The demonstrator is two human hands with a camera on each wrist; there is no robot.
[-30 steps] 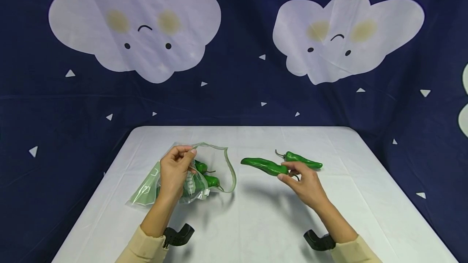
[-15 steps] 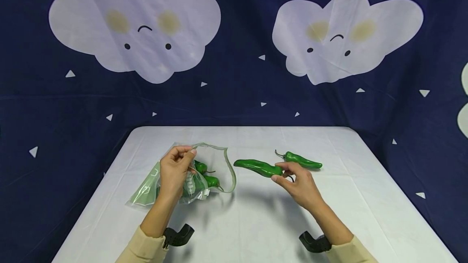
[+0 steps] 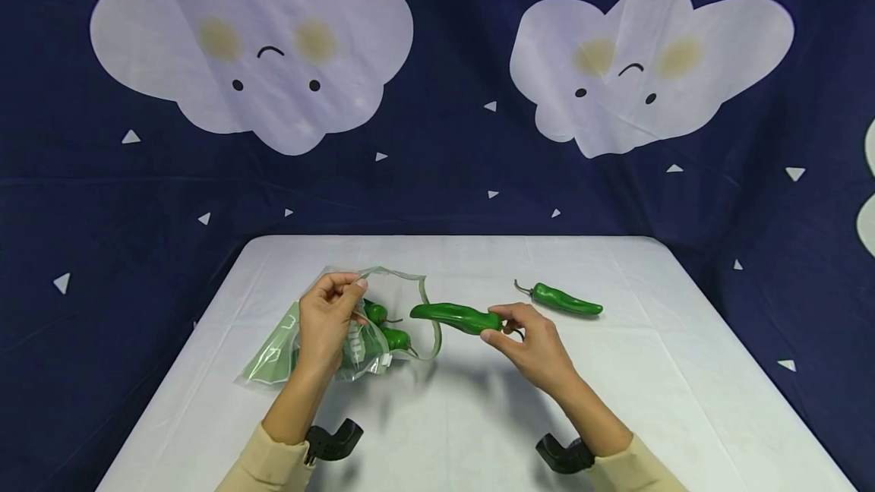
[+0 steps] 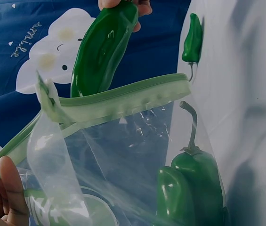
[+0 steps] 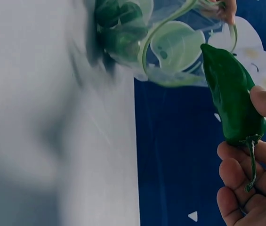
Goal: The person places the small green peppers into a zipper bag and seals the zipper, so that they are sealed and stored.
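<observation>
My left hand (image 3: pixel 328 317) pinches the rim of a clear plastic zip bag (image 3: pixel 273 359) with a green edge, keeping its mouth spread toward the right. Inside the bag lie green peppers (image 4: pixel 196 183), their stems pointing at the opening. My right hand (image 3: pixel 536 344) grips another green pepper (image 3: pixel 454 316) near its stem end, between thumb and fingers. The held pepper's tip points left and overlaps the bag's green rim in the head view. In the left wrist view this pepper hangs just beyond the green edge of the bag.
One more green pepper (image 3: pixel 563 300) lies on the white tabletop (image 3: pixel 478 424) behind my right hand. A dark blue cloth (image 3: pixel 437 196) with white clouds hangs behind the table. Black camera mounts (image 3: pixel 335 440) sit on both wrists.
My right hand has moved left with the pepper, bringing its tip to the bag's mouth. My left hand and the bag have stayed in place.
</observation>
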